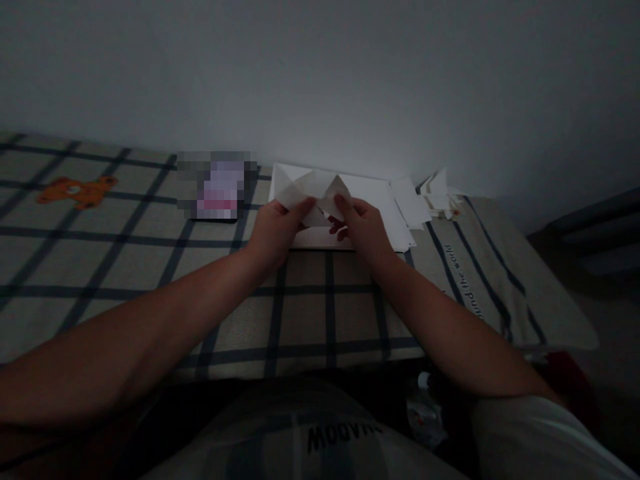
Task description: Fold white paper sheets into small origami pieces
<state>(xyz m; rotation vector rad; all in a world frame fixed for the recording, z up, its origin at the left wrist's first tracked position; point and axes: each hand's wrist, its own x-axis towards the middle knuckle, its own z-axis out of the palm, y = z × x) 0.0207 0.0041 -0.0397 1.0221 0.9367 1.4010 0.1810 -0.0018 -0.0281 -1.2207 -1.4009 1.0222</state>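
1. Your left hand (pixel 274 230) sits just left of the middle of the frame, its thumb and fingertips pinched onto the left side of a folded paper piece (pixel 314 195).
2. Your right hand (pixel 364 227) is just right of centre, with the forefinger laid on the right peak of the same folded paper piece and the thumb underneath, so both hands are grasping it between them.
3. The folded paper piece is held a little above the middle of the frame; it shows pointed flaps standing up, and its lower edge is hidden behind your fingers.
4. Beneath and behind it lies a stack of white sheets (pixel 380 200), flat on the checked cloth (pixel 150 253), close to the wall (pixel 320 73).
5. To the right of those sheets, in the upper right of the middle area, there is a small heap of folded papers (pixel 440 193).
6. To the left of the sheets lies a blurred dark object (pixel 216 185); what it is cannot be told.
7. At the far left of the cloth you can see an orange bear print (pixel 77 191).
8. The scene is dim, so finer creases in the paper cannot be made out.
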